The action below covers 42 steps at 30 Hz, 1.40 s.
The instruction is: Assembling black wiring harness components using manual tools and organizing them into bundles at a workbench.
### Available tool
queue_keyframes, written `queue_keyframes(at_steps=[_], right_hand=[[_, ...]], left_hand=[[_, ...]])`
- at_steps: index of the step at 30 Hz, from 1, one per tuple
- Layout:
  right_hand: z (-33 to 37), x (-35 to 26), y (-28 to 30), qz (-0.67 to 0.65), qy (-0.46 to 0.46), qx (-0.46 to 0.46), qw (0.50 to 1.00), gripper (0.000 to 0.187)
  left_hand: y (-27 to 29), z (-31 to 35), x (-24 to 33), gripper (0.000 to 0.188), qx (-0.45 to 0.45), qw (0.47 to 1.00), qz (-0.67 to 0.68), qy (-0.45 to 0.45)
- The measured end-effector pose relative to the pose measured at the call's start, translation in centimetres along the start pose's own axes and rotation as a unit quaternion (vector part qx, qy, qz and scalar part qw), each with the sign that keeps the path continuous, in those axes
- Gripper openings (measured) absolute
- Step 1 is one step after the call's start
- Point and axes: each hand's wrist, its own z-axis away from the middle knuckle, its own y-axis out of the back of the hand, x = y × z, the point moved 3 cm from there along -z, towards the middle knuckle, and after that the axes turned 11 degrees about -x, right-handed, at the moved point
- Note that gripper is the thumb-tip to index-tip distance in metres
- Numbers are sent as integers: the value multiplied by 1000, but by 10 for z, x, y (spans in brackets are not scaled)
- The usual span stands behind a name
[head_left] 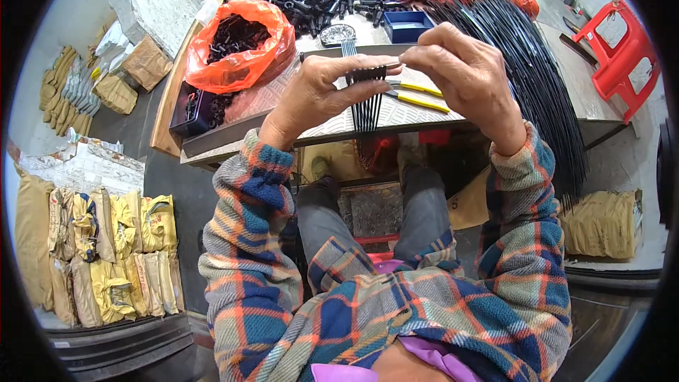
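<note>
1. Clamping rods (366,113) in the left grip (318,90), lengths hanging below it; seemingly evening them.
2. Holding the right grip (463,74) curled just beside their right edge; cannot tell whether pinching anything.
3. Calling next, likely, for steady left pressure and fine adjustment rightward.

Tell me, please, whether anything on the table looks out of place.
Slightly: the long black strips at right droop over the near edge of the table, which looks untidy; they might slide off.
</note>
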Motion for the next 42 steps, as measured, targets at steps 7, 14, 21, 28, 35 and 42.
queue_keyframes(at_steps=[7,14,21,28,35,42], right_hand=[[4,1,-6,-92,-54,-14,994,16],[3,0,-12,-107,-64,-25,992,19],[2,1,-17,-168,-58,-12,984,18],[-11,-5,-13,2,54,-7,998,18],[-20,-17,-27,-95,19,-13,995,30],[-6,-40,3,-99,52,-134,985,12]], left_hand=[[0,0,1,37,-10,999,-37,8],[-1,2,-7,39,9,997,-73,-19],[-3,1,-6,42,24,997,-65,-34],[5,10,-12,42,26,992,-119,-7],[-6,10,-16,44,40,974,-222,-22],[-76,72,-108,88,-155,948,-191,202]])
